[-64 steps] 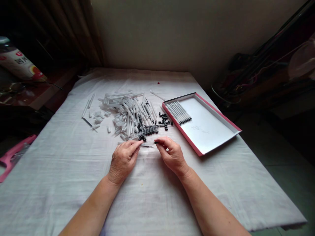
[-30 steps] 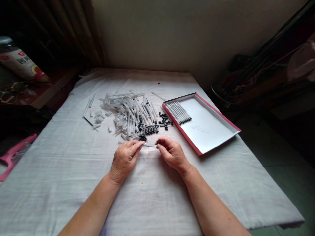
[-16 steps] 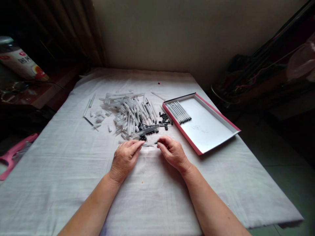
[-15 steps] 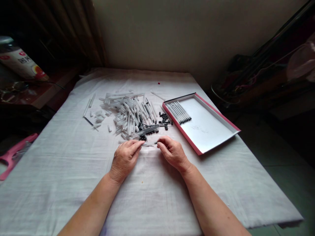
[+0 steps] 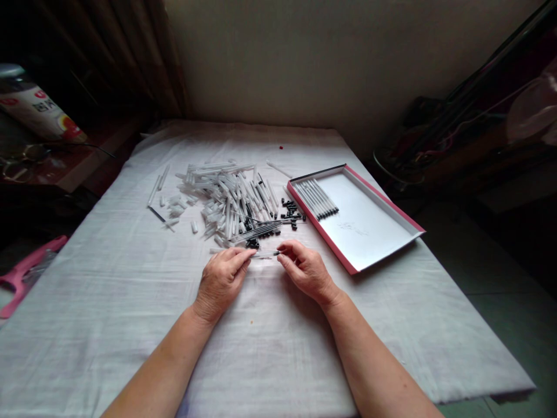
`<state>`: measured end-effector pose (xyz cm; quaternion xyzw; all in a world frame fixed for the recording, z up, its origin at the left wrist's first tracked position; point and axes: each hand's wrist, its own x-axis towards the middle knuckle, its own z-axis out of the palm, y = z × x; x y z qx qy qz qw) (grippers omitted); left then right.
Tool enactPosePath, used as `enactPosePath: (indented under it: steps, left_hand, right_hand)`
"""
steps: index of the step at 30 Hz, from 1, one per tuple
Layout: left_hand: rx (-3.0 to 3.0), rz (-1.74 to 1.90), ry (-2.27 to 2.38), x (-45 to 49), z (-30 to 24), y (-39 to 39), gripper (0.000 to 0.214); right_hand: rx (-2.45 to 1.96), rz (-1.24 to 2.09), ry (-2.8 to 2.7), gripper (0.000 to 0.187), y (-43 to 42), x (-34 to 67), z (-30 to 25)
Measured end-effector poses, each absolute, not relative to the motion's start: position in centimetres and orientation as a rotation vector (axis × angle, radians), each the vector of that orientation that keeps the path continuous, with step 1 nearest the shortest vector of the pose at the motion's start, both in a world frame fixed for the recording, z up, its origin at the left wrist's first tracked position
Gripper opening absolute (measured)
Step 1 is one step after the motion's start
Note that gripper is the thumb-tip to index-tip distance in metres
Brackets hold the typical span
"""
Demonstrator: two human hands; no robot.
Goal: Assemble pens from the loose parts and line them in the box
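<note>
A clear pen barrel [image 5: 266,253] lies level between my two hands, just in front of the pile. My left hand [image 5: 225,278] pinches it near its middle, and the barrel's other end sticks out to the left. At the right end, the fingertips of my right hand [image 5: 304,270] close on a small black end piece of the pen. Beyond my fingers lies a heap of clear pen parts [image 5: 235,197]. Thin refills [image 5: 256,231] lie along its near edge, with black end pieces [image 5: 290,210] scattered at its right.
A shallow red-edged box lid [image 5: 374,223] stands to the right, with a row of pens [image 5: 315,198] inside. A labelled bottle [image 5: 39,107] stands at the far left, above a pink-handled object [image 5: 30,273]. A tiny red piece [image 5: 281,147] lies at the back.
The black end piece at my right fingertips now sits against the barrel's right end, and the barrel shows as one line between my hands. My left hand has hardly moved.
</note>
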<state>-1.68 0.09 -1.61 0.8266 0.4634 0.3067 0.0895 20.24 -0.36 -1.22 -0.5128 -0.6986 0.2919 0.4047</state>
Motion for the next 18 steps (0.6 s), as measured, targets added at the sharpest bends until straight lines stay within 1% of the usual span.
enactPosePath:
  steps: [4,8,12,18]
  left_hand:
    - [2.441,0.9,1.38,-1.67,-1.54,0.07,0.026]
    - [2.43,0.867,1.417,-2.04,-1.31,0.15,0.034]
    - [2.462,0.878,1.443,-2.47,-1.03,0.28,0.035]
    - [2.344,1.043,1.459,-2.28,-0.9,0.3,0.025]
  right_hand:
    - [-1.286,0.728,-1.756,0.008,-0.39,20.25,-1.19]
    - [-1.259,0.82,-1.609,0.01,-0.35,20.5,-1.36]
    - [-1.228,0.901,-1.533,0.013,-0.29,20.74,-1.58]
    - [-1.237,0.93,-1.526,0.013,-0.27,20.63,-1.32]
